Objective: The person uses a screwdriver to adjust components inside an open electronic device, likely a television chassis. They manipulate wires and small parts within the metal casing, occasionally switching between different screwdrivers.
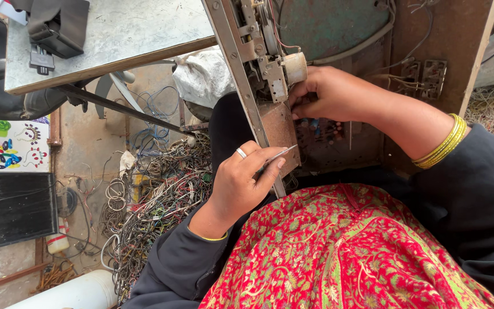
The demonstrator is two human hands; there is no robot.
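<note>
A thin metal tool (278, 154) is pinched in the left hand (238, 183) against a rusted metal chassis (278, 129). At one o'clock, a small part (295, 68) is gripped by the right hand (335, 94). Tangled wires (155, 200) are noted at nine o'clock.

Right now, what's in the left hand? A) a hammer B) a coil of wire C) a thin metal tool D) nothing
C: the left hand pinches a thin metal tool between thumb and fingers, its tip against the rusty metal frame, while the right hand grips the parts higher up.
</note>
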